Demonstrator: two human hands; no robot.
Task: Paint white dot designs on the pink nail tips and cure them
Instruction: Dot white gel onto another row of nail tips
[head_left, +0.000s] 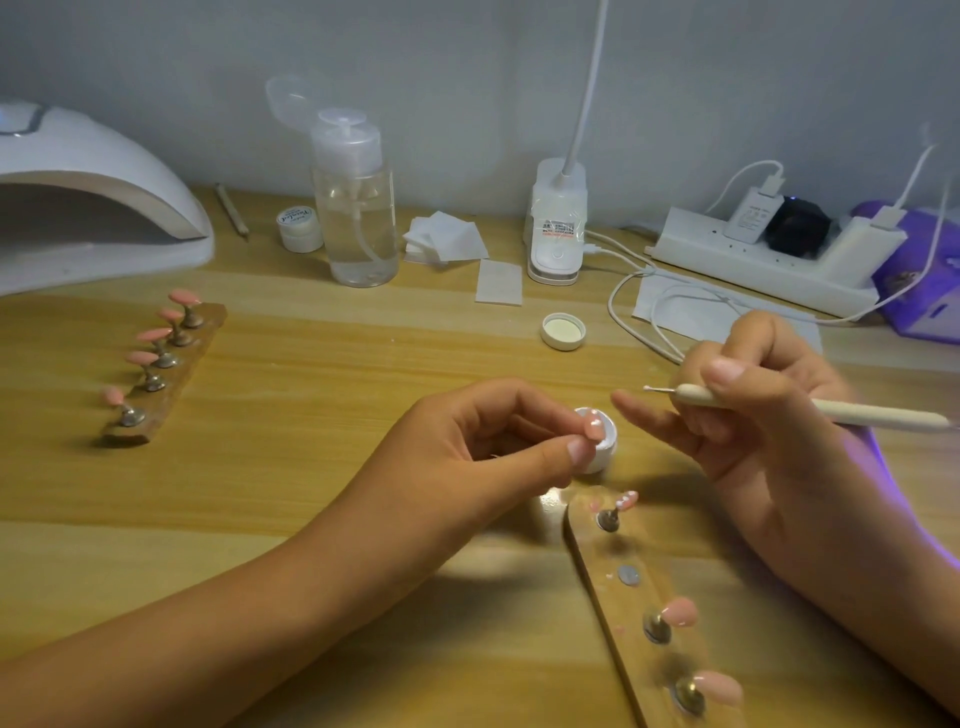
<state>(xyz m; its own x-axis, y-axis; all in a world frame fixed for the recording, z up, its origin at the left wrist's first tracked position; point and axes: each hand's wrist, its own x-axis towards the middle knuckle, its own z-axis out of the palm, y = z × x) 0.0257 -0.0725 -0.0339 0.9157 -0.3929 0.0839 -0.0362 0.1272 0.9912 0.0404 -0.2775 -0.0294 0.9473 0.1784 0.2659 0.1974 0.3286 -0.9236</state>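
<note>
One dotted pink nail tip (594, 427) is pinched in left fingers (576, 448); a white dotting pen (779, 405) is gripped by right fingers (727, 371); several plain tips (681, 611) remain undotted, and curing is judged undone.

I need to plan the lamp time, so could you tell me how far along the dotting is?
Done: one dotted tip on the near holder. In hand: left hand holds a dotted tip; right hand holds the dotting tool. Left: two plain tips there, five on the far holder, then curing.

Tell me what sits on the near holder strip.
On the near strip: one dotted pink tip, a bare magnet, then two plain pink tips. Its near end runs out of frame.
</note>
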